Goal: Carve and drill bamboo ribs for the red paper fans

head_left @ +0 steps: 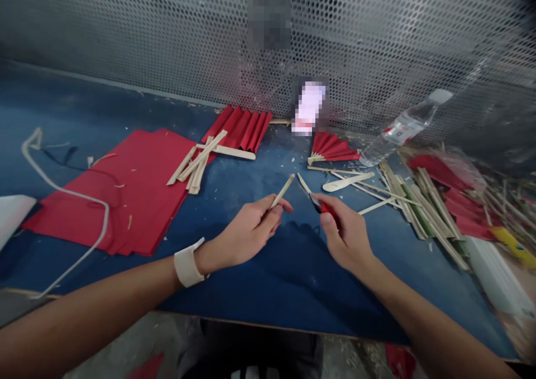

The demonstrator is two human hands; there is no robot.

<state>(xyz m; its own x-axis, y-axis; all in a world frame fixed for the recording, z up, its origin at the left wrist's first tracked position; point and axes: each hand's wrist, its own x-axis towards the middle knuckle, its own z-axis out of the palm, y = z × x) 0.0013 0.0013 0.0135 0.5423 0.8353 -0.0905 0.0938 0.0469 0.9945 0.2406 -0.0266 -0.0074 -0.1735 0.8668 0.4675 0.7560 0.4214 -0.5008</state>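
Note:
My left hand is closed around a thin bamboo stick whose tip points up and to the right. My right hand grips a knife with a red handle; its blade angles up and left toward the stick's tip. Both hands hover over the blue table near its front edge, a little apart. A white band sits on my left wrist.
A stack of red paper sheets lies at the left with bamboo slats on it. Folded red fans lie near the perforated metal wall. A plastic bottle and a pile of bamboo sticks are at the right. A white cord loops at far left.

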